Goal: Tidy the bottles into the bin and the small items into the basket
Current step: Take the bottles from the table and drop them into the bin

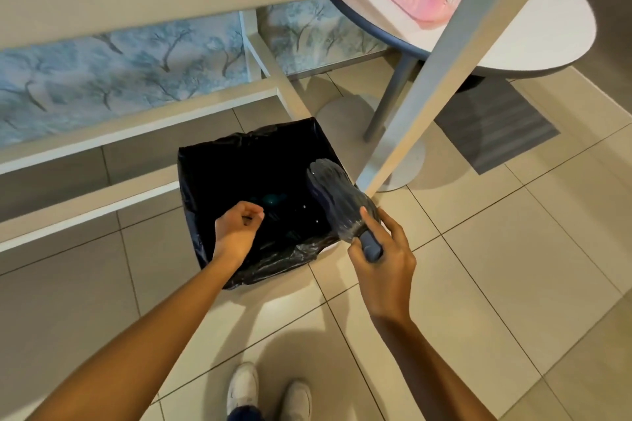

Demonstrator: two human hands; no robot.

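Bottle (337,195) blurred — basket (427,3) half hidden.

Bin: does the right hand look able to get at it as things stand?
Probably yes: the right hand holds the bottle right at the bin rim, and the mouth lies open.

The bin (273,258) is lined in glossy, crinkled black plastic. The bottle (338,202) is clear, ribbed plastic. Beneath the bin, smooth floor tiles (513,267) shine faintly. The basket (427,0) is pink perforated plastic.
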